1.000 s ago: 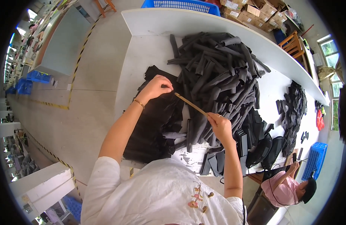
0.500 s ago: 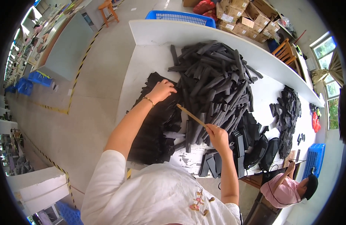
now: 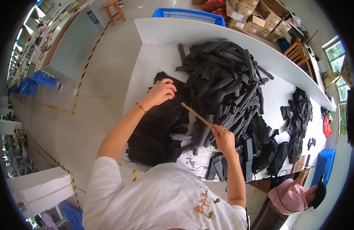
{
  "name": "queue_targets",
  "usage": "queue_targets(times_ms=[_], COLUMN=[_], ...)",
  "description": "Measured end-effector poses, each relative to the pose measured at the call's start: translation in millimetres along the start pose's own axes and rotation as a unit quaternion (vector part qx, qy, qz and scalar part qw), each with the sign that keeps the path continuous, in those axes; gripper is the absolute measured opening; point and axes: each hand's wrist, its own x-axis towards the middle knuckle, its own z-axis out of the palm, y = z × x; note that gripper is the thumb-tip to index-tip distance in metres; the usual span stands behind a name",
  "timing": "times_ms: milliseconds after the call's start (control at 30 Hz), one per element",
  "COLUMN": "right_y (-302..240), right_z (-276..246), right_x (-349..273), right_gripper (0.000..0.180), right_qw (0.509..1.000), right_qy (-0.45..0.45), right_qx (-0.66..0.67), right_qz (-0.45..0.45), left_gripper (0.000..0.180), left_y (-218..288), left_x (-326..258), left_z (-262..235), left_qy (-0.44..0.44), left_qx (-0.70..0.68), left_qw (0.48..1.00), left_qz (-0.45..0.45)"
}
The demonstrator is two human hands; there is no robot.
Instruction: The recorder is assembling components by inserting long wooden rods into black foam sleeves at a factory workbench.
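Observation:
My right hand (image 3: 223, 138) grips one end of a thin wooden stick (image 3: 198, 116), whose free end points up and left toward my left hand. With curled fingers, my left hand (image 3: 164, 92) rests over a layered stack of flat black fabric pieces (image 3: 156, 132) on the left of the table. What its fingertips hold, if anything, is hidden against the black. Beside the stack lies a big heap of dark, tube-like folded fabric strips (image 3: 223, 78). A loose grey strip (image 3: 181, 137) pokes out between them.
A white table (image 3: 136, 65) with a raised back board bears everything. Black bags (image 3: 278, 157), flat dark pieces (image 3: 219, 168) and a smaller black heap (image 3: 298, 113) lie rightward. A person in pink (image 3: 290, 195) works at the far right. A blue basket (image 3: 188, 16) stands behind the board.
My left hand has shifted slightly left and down over the black stack. The stick stays in my right hand, at nearly the same slant. The whole view has moved a little.

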Motion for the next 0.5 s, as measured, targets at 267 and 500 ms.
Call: queue_targets(times_ms=[267,500], right_y=[-22.1,-35.9], right_z=[-2.9,-8.4], right_x=[0.7,-10.8], right_gripper=[0.013,0.014], right_qw=[0.998,0.994], right_qy=[0.013,0.025], right_qx=[-0.029,-0.083], right_qz=[-0.045,-0.071], left_gripper=[0.008,0.009], left_y=[24.8,28.3], left_x=[-22.1,-30.2], left_z=[-11.1,-10.9], left_qy=[0.027,0.036], left_qx=[-0.005,0.012], left_qw=[0.999,0.998], left_qz=[0.034,0.043])
